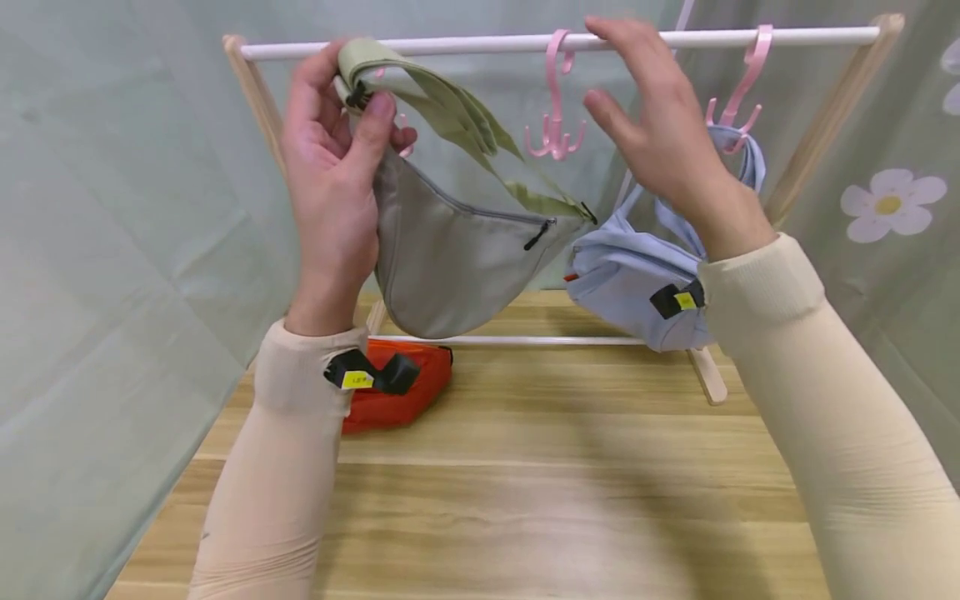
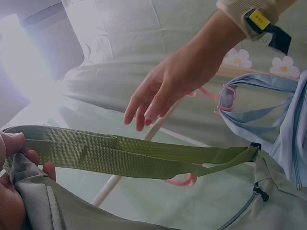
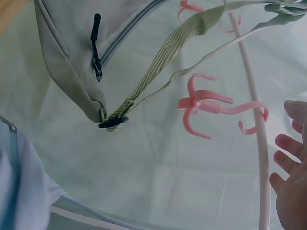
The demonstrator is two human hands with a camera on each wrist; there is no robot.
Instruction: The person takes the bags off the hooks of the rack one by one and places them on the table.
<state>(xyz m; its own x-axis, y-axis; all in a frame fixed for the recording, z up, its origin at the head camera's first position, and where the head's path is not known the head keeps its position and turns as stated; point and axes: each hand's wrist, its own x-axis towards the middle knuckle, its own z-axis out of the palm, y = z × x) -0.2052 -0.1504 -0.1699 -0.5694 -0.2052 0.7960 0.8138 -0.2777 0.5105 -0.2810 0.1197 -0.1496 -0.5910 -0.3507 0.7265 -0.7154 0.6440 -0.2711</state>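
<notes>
Grey bag (image 1: 457, 258) was found below the white rail (image 1: 465, 44), its green strap (image 2: 124, 160) slack above the zip. Left hand (image 1: 333, 167), in front of the rail's left part, pinched the bag's upper corner and strap between thumb and fingers. Right hand (image 1: 660, 117), fingers extended, grasped nothing at the rail, beside a pink hook (image 1: 557, 137); contact with the rail could not be determined. Blue bag (image 1: 630, 283) hung beneath the rail's right part. Red bag (image 1: 408, 387) lay under its left part.
</notes>
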